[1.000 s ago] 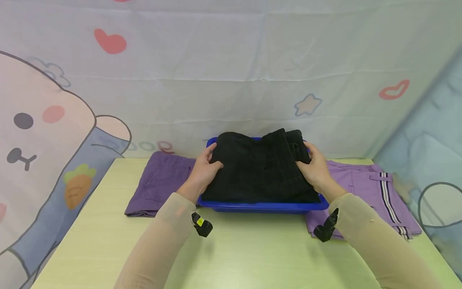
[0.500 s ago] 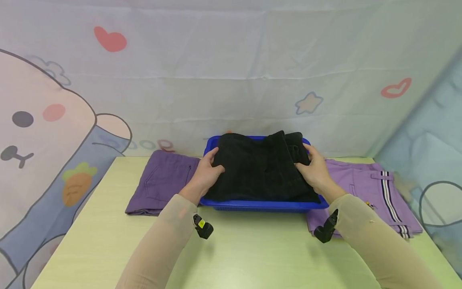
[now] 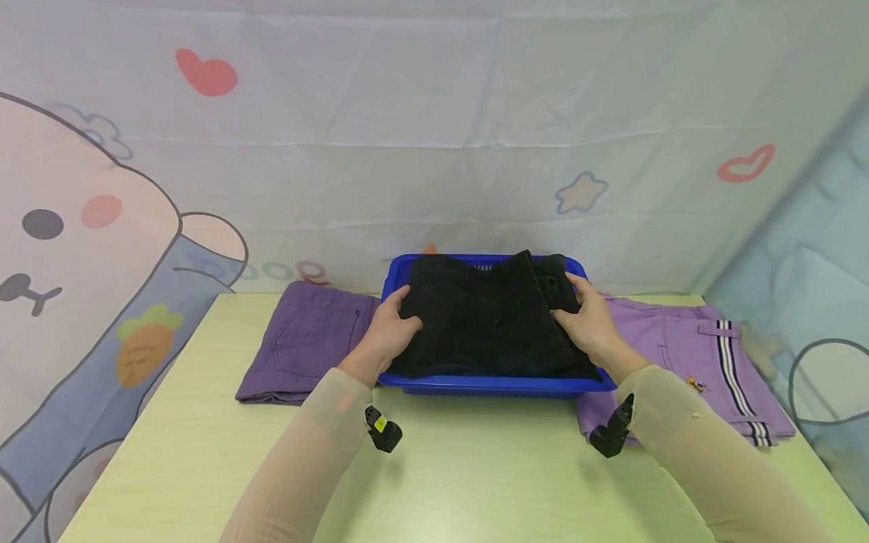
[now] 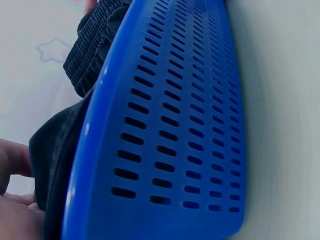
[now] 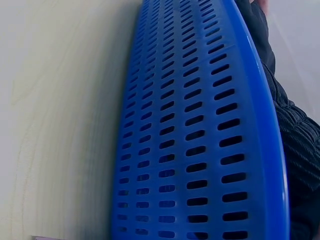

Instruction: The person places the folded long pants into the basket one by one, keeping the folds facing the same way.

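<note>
Folded black pants point(image 3: 482, 317) lie across the blue plastic basket point(image 3: 498, 383), with an elastic-looking band showing in both wrist views. At their left side my left hand point(image 3: 385, 332) grips the cloth, thumb on top. My right hand point(image 3: 589, 320) holds the opposite side the same way, near the basket's right rim. The left wrist view has the slotted wall of the basket point(image 4: 175, 130) close up, and part of my left hand point(image 4: 17, 212) at the dark cloth. In both views the fingers beneath the pants are hidden.
To the left of the basket lie folded dark purple pants point(image 3: 308, 339). Lilac pants point(image 3: 682, 339) with a striped band lie on the right, partly behind my right arm. Behind the pale wooden table point(image 3: 462, 467) hangs a printed curtain point(image 3: 407, 113).
Both hands have lowered the black pants slightly into the basket, so more of its back and left rim shows. My right hand has shifted a little inward. Neither hand has let go.
</note>
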Demonstrator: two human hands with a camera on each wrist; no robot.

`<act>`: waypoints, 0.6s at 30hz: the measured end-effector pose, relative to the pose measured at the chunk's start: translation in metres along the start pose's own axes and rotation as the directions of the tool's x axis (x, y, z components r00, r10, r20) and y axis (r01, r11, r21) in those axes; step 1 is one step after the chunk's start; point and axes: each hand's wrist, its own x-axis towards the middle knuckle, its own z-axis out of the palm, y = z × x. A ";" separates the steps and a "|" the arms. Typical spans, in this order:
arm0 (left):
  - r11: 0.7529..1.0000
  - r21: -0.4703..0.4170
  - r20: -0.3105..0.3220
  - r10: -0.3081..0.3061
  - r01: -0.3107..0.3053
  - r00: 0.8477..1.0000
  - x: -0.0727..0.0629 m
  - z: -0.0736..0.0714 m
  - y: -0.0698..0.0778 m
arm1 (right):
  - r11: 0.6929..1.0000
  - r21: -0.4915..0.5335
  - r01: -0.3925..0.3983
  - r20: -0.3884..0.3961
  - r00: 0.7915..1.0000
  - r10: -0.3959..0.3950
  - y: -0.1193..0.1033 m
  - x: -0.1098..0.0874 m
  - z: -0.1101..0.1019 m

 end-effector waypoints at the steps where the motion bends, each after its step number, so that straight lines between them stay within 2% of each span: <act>1: 1.000 0.008 0.000 -0.001 0.001 1.000 0.000 0.000 -0.001 | 1.000 -0.006 0.000 0.002 1.000 0.000 0.000 0.000 0.000; 11: 0.999 0.051 0.010 -0.017 0.017 1.000 0.001 0.003 -0.005 | 0.998 -0.047 0.029 0.026 0.999 -0.028 0.003 0.001 0.002; 18: 0.994 0.109 0.026 -0.018 0.015 0.999 -0.002 0.006 -0.002 | 0.994 -0.107 0.011 0.049 0.999 -0.006 0.003 0.003 0.002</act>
